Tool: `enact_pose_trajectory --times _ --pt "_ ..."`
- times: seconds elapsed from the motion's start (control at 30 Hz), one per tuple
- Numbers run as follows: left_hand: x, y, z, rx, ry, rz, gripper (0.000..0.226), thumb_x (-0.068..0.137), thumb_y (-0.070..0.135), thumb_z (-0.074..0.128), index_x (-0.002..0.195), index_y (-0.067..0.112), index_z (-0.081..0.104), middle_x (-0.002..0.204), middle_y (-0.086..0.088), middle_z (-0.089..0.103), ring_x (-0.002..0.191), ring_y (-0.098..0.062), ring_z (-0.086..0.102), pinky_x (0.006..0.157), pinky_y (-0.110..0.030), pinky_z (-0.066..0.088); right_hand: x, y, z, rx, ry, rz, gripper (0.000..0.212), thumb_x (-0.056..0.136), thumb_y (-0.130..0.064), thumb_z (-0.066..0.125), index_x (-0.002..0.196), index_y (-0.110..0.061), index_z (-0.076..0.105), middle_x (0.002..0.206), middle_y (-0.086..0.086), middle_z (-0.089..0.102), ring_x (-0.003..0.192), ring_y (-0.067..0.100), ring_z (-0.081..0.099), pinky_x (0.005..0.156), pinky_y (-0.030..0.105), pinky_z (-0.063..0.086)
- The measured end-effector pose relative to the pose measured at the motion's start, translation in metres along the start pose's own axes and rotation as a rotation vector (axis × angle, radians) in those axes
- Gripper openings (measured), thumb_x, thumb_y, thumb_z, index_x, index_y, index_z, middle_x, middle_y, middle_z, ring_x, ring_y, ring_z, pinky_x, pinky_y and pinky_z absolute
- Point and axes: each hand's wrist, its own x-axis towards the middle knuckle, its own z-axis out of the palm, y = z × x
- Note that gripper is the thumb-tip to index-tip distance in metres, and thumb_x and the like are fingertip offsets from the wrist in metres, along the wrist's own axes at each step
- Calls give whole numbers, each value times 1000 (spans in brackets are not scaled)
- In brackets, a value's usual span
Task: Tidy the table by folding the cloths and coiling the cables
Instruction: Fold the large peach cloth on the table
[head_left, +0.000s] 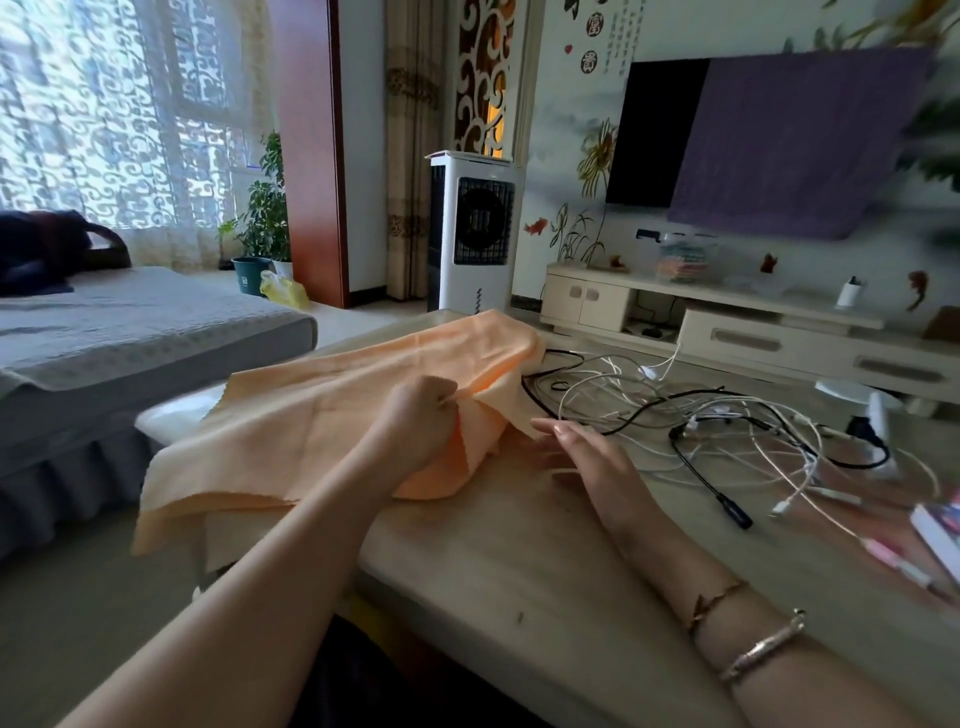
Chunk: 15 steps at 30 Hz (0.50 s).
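Counter (519, 561): a pale wood-grain top in a living room, carrying everything to be tidied; its near edge is bare.
Cloth (322, 415): a peach sheet spread over the counter's left end, one side drooping off the near-left edge, the middle bunched where it is gripped; it looks half gathered, probably so that an edge can be brought over for a first fold.
Cables (727, 426): a loose tangle of white and black leads on the right half of the counter, just beside the cloth's far corner and not coiled; they appear left for later while the cloth is dealt with.
Book (940, 530): partly in view at the right edge, near the outermost leads.
Left hand (415, 421): fingers (441, 397) curled tight, pinching a ridge of cloth up off the surface, apparently to find or lift a hem.
Right hand (587, 452): flat and relaxed, fingers straight, holding nothing, tips at the cloth's near corner, seemingly ready to pin or smooth it.
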Motion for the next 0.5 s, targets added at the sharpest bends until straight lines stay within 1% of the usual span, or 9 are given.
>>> enact_pose_trajectory --times 0.07,0.1,0.13,0.2,0.23,0.3,0.4,0.43,0.5 --pt "-1 -2 2 -42 -171 -8 18 96 9 45 89 17 60 89 -6 57 80 -19 54 71 -28 38 0 -2 1 16 8 5 30 103 -20 36 109 -26 65 93 -1 71 83 7 62 79 26 45" --pt "-3 -2 2 -94 -197 -5 19 97 11 45 85 15 60 84 -6 56 77 -18 52 68 -28 37 0 -2 1 23 6 3 31 103 -20 36 110 -25 65 91 0 71 80 8 62 78 28 45" --pt "-4 -1 1 -164 -169 0 22 98 11 45 83 11 61 80 -5 55 74 -18 51 65 -28 37 0 -2 0 28 7 1 31 103 -20 35 112 -23 65 90 1 70 79 10 61 77 29 45" --pt "-6 5 -3 -322 -2 -20 28 98 14 47 79 4 64 73 -4 56 69 -18 52 59 -26 38 -2 -1 -1 57 9 -4 33 103 -22 35 115 -19 65 88 4 71 78 14 60 72 29 45" --pt "-6 8 -5 -406 83 -45 31 98 19 50 74 6 65 70 -2 59 65 -17 54 57 -24 40 -2 -1 -1 90 4 3 34 103 -24 34 117 -16 64 87 6 72 75 15 60 68 27 46" --pt "-9 16 -6 -519 159 -106 32 95 33 56 67 21 64 61 9 63 55 -4 58 50 -17 44 -1 -1 1 215 -37 65 37 103 -30 35 121 -11 61 86 11 73 67 16 61 58 24 46" --pt "-18 31 3 -579 27 -113 36 90 49 57 69 23 67 47 15 60 41 6 53 39 -7 38 2 -4 5 446 -126 242 53 94 -52 39 121 -10 57 82 14 72 62 17 65 52 24 48" --pt "-20 36 7 -589 -37 -98 41 89 54 55 68 20 67 48 13 60 42 3 53 41 -8 39 2 -5 5 488 -158 289 61 88 -59 39 121 -10 56 82 13 71 64 19 66 54 26 49" --pt "-23 46 17 -589 -176 -32 53 90 59 48 65 13 60 55 1 56 50 -13 51 54 -17 41 2 -8 2 567 -193 351 67 88 -64 36 119 -8 58 86 15 70 72 24 67 63 32 54"
